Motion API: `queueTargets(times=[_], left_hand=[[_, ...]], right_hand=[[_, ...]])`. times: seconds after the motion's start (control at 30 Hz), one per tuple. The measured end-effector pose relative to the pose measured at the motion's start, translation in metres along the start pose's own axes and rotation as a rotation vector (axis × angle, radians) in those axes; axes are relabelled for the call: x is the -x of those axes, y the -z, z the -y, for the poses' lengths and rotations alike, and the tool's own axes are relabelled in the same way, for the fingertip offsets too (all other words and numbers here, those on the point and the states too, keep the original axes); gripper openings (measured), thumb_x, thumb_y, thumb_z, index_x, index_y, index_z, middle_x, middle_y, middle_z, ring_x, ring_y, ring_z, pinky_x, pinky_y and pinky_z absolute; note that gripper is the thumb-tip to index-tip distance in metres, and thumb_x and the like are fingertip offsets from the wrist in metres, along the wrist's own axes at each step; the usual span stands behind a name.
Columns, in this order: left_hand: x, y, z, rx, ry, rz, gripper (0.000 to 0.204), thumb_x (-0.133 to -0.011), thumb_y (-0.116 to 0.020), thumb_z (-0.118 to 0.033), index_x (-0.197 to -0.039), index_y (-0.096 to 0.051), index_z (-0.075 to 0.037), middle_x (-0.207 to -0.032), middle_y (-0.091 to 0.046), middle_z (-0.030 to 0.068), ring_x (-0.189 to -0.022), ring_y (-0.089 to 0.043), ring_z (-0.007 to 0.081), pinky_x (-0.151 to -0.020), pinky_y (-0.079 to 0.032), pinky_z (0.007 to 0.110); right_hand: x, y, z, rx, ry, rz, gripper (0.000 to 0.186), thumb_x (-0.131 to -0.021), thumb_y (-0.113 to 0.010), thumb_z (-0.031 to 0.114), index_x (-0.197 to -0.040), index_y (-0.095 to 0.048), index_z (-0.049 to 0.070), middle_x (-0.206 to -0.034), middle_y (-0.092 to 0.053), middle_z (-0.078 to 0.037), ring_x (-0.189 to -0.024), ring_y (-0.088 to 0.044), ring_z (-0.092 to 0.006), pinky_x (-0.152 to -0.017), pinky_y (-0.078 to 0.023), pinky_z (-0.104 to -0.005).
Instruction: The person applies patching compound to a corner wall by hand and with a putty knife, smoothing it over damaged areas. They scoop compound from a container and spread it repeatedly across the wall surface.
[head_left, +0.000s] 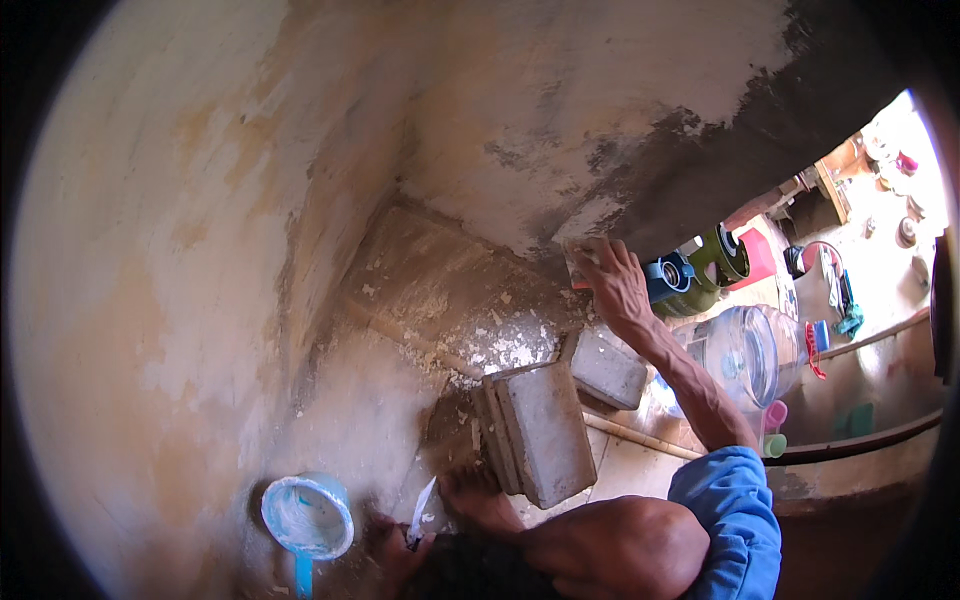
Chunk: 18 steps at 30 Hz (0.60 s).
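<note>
Against wall [560, 130], fingers [612, 262] gripping scraper [574, 264], room leftward

Bright light shines in far to the right of the gray block [548, 435], making the floor [878, 255] there almost white. The wall [590, 90] above the block gets softer light. Small things far right look fuzzy. Black, round edges bend straight lines.

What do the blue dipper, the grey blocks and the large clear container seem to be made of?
Blue dipper: probably smooth plastic; wall and handle share similar blue.
Grey blocks: likely matte concrete, perhaps stone; dull, dusty faces.
Large clear container: probably glossy plastic; see-through wall with highlights. Glass remains possible.
</note>
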<state>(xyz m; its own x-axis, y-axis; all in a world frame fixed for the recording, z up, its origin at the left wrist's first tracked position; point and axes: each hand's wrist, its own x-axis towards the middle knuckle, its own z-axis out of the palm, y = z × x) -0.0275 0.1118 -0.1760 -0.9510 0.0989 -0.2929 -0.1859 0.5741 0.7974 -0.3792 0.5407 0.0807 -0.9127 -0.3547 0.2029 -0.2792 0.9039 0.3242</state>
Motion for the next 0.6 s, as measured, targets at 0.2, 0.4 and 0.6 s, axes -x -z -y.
queueTargets(times=[0.2, 0.4, 0.6], left_hand=[[-0.005, 0.014, -0.035, 0.129, 0.077, 0.031, 0.054, -0.077, -0.078, -0.045, -0.101, -0.060, 0.000, -0.085, -0.065, 0.0153, -0.077, -0.063, 0.0333, -0.075, -0.050, 0.043], [-0.006, 0.008, -0.031, 0.195, 0.154, 0.025, 0.053, -0.076, -0.079, -0.044, -0.098, -0.061, 0.000, -0.081, -0.065, 0.0147, -0.073, -0.063, 0.0328, -0.071, -0.050, 0.044], [0.003, 0.010, -0.026, 0.186, 0.182, 0.012, 0.048, -0.075, -0.080, -0.030, -0.104, -0.057, 0.000, -0.085, -0.064, 0.0114, -0.076, -0.062, 0.0237, -0.072, -0.050, 0.038]], right_hand=[[-0.028, 0.061, -0.030, 0.297, 0.069, -0.434, 0.061, -0.075, -0.070, 0.024, -0.134, -0.057, 0.020, -0.136, -0.048, -0.007, -0.126, -0.043, -0.0256, -0.087, -0.043, -0.0392], [-0.077, 0.057, -0.080, 0.555, 0.148, -0.362, 0.072, -0.078, -0.070, 0.029, -0.145, -0.045, 0.017, -0.143, -0.044, -0.005, -0.128, -0.042, -0.0232, -0.088, -0.042, -0.0378], [-0.037, 0.034, -0.070, 0.560, -0.026, -0.110, 0.069, -0.083, -0.065, 0.032, -0.146, -0.042, 0.015, -0.144, -0.042, -0.007, -0.127, -0.042, -0.0239, -0.089, -0.041, -0.0380]])
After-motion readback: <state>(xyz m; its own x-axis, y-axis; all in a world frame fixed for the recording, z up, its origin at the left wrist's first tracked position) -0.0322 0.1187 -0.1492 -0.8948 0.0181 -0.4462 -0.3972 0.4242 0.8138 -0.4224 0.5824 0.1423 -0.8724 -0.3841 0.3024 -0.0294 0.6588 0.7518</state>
